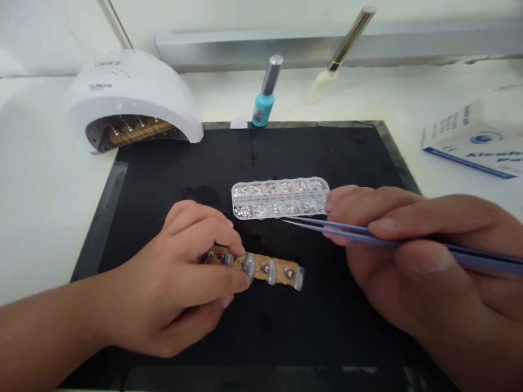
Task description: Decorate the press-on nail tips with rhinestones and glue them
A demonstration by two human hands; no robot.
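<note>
My left hand point(183, 283) pinches one of the shiny grey nail tips point(249, 265) between thumb and index finger. That tip sits on a wooden strip point(278, 270), with further tips on small metal studs along it. In my right hand point(417, 256) are blue tweezers point(359, 233), their points slightly apart and near the lower edge of a clear case point(280, 198). Small glittering stones fill the case's two rows of compartments. Nothing can be made out between the tweezer points. My right fingers overlap the case's right end.
A black mat point(196, 163) lies on the white table. Behind it stand a white dome lamp point(134, 92) with another studded strip inside, a turquoise bottle point(263, 106) and a cream bottle with a gold cap point(322, 84). An alcohol pad box point(478, 136) is at right.
</note>
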